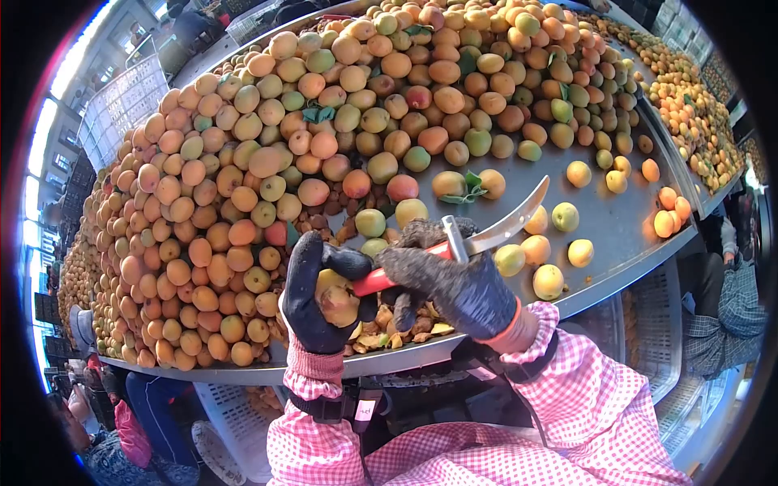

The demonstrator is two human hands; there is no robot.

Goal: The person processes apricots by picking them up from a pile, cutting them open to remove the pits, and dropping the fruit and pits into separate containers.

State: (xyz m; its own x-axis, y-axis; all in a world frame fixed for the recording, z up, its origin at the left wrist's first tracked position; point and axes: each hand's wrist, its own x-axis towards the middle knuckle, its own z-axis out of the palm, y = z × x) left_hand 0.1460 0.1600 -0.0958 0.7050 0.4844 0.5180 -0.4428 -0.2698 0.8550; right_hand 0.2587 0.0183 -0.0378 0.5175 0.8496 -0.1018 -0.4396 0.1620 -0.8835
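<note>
My left hand (pixel 303 298), in a dark glove, is closed around an apricot (pixel 337 301) whose surface looks cut or bruised. In my right hand (pixel 454 287), also gloved and dirty, is a curved knife (pixel 512 225) with a red handle. Its blade points up and to the right, away from the fruit, while the end of the red handle reaches the apricot. Beneath my hands lie cut apricot pieces (pixel 417 326) at the table's near edge. Whole apricots (pixel 219 235) are heaped to the left and behind. The fingertips of my right hand are partly hidden.
The metal sorting table (pixel 604 243) has a raised near rim. Several loose apricots (pixel 548 282) lie right of my hands. White plastic crates (pixel 235 421) stand below the table. Another person's checked sleeve (pixel 733 304) shows at far right, and another apricot-covered table (pixel 685 105) stands behind.
</note>
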